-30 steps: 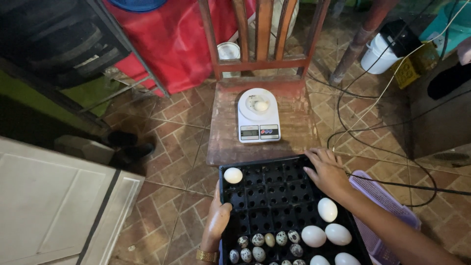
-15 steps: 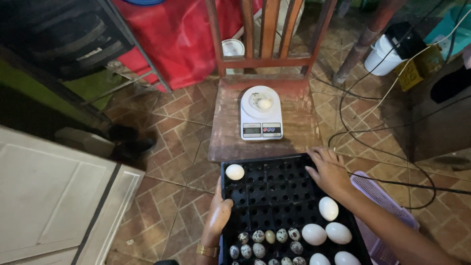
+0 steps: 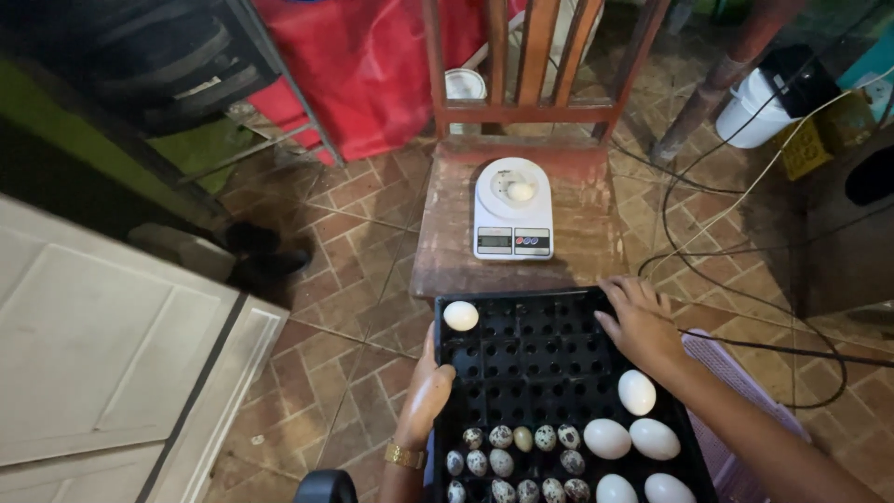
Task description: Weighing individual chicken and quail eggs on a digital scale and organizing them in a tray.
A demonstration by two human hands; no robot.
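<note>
A black egg tray lies in front of me. My left hand grips its left edge. My right hand rests with fingers spread on its far right corner. One white egg sits in the tray's far left corner. Several larger white eggs lie at the near right, and several small speckled eggs fill the near rows. On the wooden chair seat beyond the tray stands a white kitchen scale with one egg on its platform.
The floor is brown brick tile. A white panelled door lies at the left. Red cloth hangs behind the chair. Black cables run over the floor at the right, near a white bucket.
The view has shifted slightly toward the chair. Both hands stay on the tray, and the egg remains on the scale.
</note>
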